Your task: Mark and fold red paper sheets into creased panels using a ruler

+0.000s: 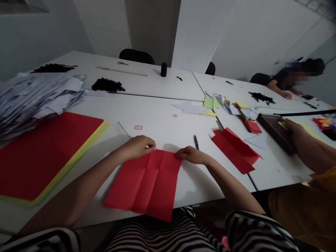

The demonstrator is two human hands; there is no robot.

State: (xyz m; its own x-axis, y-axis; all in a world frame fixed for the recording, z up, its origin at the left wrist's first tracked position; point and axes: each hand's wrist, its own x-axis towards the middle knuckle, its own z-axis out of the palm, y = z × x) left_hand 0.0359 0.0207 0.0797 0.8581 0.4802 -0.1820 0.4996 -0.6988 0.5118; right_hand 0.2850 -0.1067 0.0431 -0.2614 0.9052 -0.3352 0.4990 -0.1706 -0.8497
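A creased sheet of red paper [147,182] lies before me, its near corner hanging past the table edge. Fold lines run across and along it. At its far left corner my left hand [140,147] pinches the edge, thumb and fingers closed. My right hand [191,154] grips the far right corner the same way. Just beyond my right hand lies a black pen [196,142]. A clear ruler [123,129] is partly hidden behind my left hand. To the right rests another folded red sheet [233,150].
On the left, a large stack of red and yellow sheets [52,150] lies beside heaped white papers [44,98]. Black yarn bundles [107,85] and a black spool [163,69] sit farther back. A co-worker's hand [299,133] touches a brown box [277,133]; another person leans at far right.
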